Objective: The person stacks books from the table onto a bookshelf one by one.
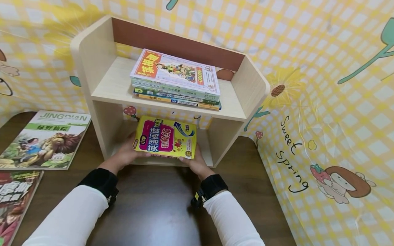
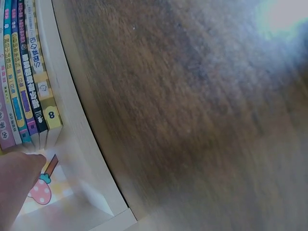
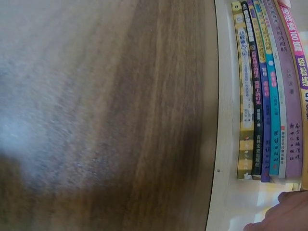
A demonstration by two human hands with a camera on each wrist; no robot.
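Observation:
A stack of books topped by a yellow English reading book (image 1: pixel 166 138) lies flat in the lower compartment of a pale wooden shelf (image 1: pixel 98 126). My left hand (image 1: pixel 129 152) holds the stack's left end, its thumb along the front edge. At the right end my right hand (image 1: pixel 197 159) grips it, with the thumb at the front corner. The spines (image 3: pixel 269 96) face outward in the right wrist view, with a narrow yellow book lowest. Part of the left hand (image 2: pixel 19 185) shows by the stack's end in the left wrist view. The fingers behind the books are hidden.
On the upper board sits another stack of books (image 1: pixel 176 73). Two magazines lie on the dark table at the left, one with a lion (image 1: pixel 46 140) and one red (image 1: pixel 16 201). A yellow checked cloth (image 1: pixel 307 102) hangs behind and to the right.

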